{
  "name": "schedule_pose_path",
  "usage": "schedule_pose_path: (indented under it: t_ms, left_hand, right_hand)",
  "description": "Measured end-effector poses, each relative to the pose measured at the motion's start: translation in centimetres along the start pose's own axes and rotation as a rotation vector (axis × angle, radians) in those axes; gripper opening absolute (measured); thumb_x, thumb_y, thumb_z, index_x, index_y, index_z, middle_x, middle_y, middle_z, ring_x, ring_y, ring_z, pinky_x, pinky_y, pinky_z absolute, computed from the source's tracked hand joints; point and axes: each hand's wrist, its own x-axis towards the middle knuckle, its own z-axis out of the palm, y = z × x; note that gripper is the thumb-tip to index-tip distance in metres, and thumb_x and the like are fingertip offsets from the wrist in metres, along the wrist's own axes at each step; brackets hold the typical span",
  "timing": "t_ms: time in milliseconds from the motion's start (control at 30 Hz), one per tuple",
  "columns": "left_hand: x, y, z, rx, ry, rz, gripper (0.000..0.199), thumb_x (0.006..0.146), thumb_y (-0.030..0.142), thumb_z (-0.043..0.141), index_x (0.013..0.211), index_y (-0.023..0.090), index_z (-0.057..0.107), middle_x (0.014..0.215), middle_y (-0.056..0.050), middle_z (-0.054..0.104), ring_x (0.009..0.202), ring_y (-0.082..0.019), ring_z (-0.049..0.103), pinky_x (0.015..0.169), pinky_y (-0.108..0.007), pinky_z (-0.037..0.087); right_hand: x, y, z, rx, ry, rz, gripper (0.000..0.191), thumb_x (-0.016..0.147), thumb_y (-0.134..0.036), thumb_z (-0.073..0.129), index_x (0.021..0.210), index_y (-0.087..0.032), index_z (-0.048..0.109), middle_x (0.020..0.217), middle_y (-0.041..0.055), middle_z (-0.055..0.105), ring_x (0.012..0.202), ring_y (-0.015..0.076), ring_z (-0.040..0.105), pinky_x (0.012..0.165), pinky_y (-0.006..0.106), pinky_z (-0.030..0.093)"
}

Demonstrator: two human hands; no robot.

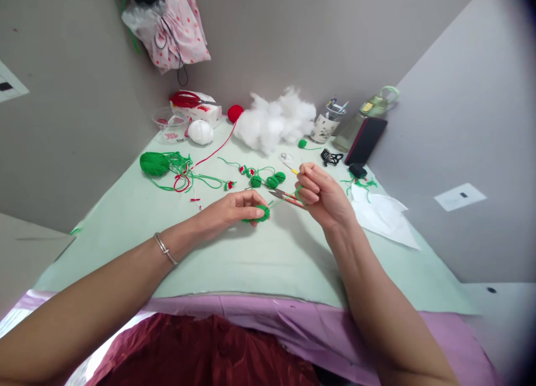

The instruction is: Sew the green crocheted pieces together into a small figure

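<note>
My left hand [232,210] is closed on a small green crochet piece [263,213], pinched between thumb and fingers just above the table. My right hand [320,193] is curled shut, with a crochet hook [295,171] in it; the yellow handle and thin metal end stick out to the upper left. Between the hands a green yarn strand [281,199] runs from the piece to my right fingers. Small scissors [287,197] lie behind that strand, partly covered by my right hand. Beyond them sit several small green crochet balls [272,181] and little red, white and green pieces [243,170].
At the left lies a green yarn skein [154,163] with tangled strands. White stuffing [276,120], a red yarn ball [235,113] and a white yarn ball [201,132] line the back. A pen cup [325,126], bottle [349,132], phone [366,141], hair clip [331,157] and white paper [383,215] are right.
</note>
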Motion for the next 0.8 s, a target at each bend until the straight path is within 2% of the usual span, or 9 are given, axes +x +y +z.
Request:
schedule_pose_path:
  t_ms: [100,200,367,467,567,633,800]
  left_hand:
    - [0.1,-0.2,0.0,0.030,0.014,0.022,0.021,0.081,0.037,0.073,0.091,0.019,0.068,0.083,-0.001,0.063,0.076,-0.014,0.053,0.072,-0.029,0.040]
    - [0.1,-0.3,-0.2,0.020,0.053,0.024,0.021,0.081,0.036,0.074,0.092,0.019,0.069,0.082,0.000,0.063,0.075,-0.014,0.054,0.072,-0.029,0.039]
    - [0.2,-0.3,-0.9,-0.102,0.134,0.068,0.030,0.075,0.031,0.081,0.101,0.020,0.071,0.098,-0.003,0.069,0.087,-0.016,0.060,0.084,-0.030,0.042]
    - [0.2,-0.2,-1.2,-0.104,0.169,0.101,0.031,0.074,0.028,0.083,0.102,0.022,0.071,0.102,-0.003,0.069,0.092,-0.017,0.060,0.085,-0.030,0.042]
    - [0.2,0.0,-1.4,-0.089,0.203,0.120,0.030,0.074,0.026,0.083,0.102,0.022,0.071,0.103,-0.002,0.067,0.095,-0.017,0.058,0.086,-0.029,0.041]
    - [0.2,0.1,-1.4,-0.089,0.214,0.127,0.030,0.074,0.025,0.082,0.101,0.022,0.071,0.102,-0.002,0.066,0.095,-0.016,0.057,0.086,-0.029,0.041]
    - [0.2,0.1,-1.5,-0.072,0.230,0.147,0.030,0.074,0.024,0.081,0.102,0.022,0.071,0.102,-0.002,0.065,0.095,-0.016,0.056,0.085,-0.028,0.041]
  right_hand:
    - [0.3,0.0,-0.5,-0.041,0.074,-0.051,0.036,0.074,-0.033,0.082,0.074,-0.021,0.048,0.055,-0.0113,0.021,0.044,0.0048,0.014,0.040,0.019,0.016]
    - [0.4,0.1,-0.7,-0.118,0.077,-0.062,0.037,0.074,-0.038,0.081,0.074,-0.022,0.048,0.058,-0.0099,0.025,0.045,0.0059,0.018,0.042,0.022,0.018]
    - [0.1,-0.1,-0.6,-0.260,0.126,-0.177,0.030,0.077,-0.040,0.079,0.084,-0.022,0.056,0.066,-0.0046,0.049,0.051,0.0082,0.034,0.046,0.024,0.023]
    - [-0.5,0.1,-0.1,-0.482,0.140,-0.307,0.022,0.083,-0.041,0.074,0.083,-0.022,0.063,0.077,-0.0002,0.060,0.055,0.0099,0.040,0.049,0.026,0.028]
    - [-1.2,0.7,0.6,-0.821,0.078,-0.462,0.012,0.089,-0.033,0.070,0.083,-0.022,0.070,0.080,0.0018,0.061,0.065,0.0133,0.048,0.058,0.029,0.037]
    - [-1.6,1.1,1.0,-1.005,-0.002,-0.527,0.009,0.091,-0.027,0.067,0.087,-0.022,0.073,0.078,0.0019,0.059,0.067,0.0139,0.050,0.062,0.029,0.038]
    - [-1.9,1.3,1.3,-1.198,-0.127,-0.539,0.013,0.095,-0.024,0.061,0.089,-0.022,0.072,0.074,0.0013,0.056,0.063,0.0129,0.049,0.060,0.028,0.038]
